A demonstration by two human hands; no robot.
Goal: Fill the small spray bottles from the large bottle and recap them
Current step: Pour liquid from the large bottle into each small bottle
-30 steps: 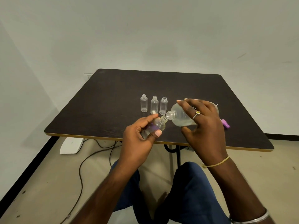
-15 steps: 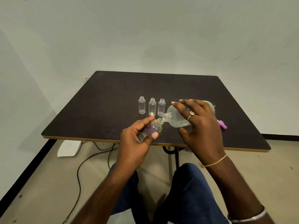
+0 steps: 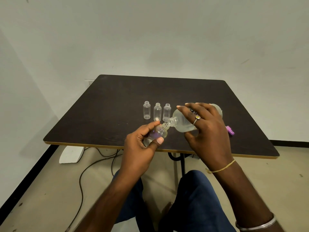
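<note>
My left hand [image 3: 142, 146] grips a small clear spray bottle [image 3: 158, 133], uncapped and tilted with its neck up to the right. My right hand [image 3: 205, 128] holds the large translucent bottle [image 3: 182, 122] on its side, its open mouth touching the small bottle's neck. Three more small clear bottles stand upright and uncapped in a row behind: left [image 3: 146, 110], middle [image 3: 157, 112], right [image 3: 166, 112]. A purple spray cap [image 3: 230, 130] lies on the table to the right of my right hand, partly hidden by it.
The dark table [image 3: 103, 114] has a gold front edge near my hands. Under it are a black table leg [image 3: 183, 162], a white block [image 3: 71, 154] and black cables [image 3: 93, 166] on the floor. My blue-trousered legs are below.
Both hands and the two bottles have shifted slightly left in view, with the large bottle's mouth staying at the small bottle's neck. The three standing bottles have not moved.
</note>
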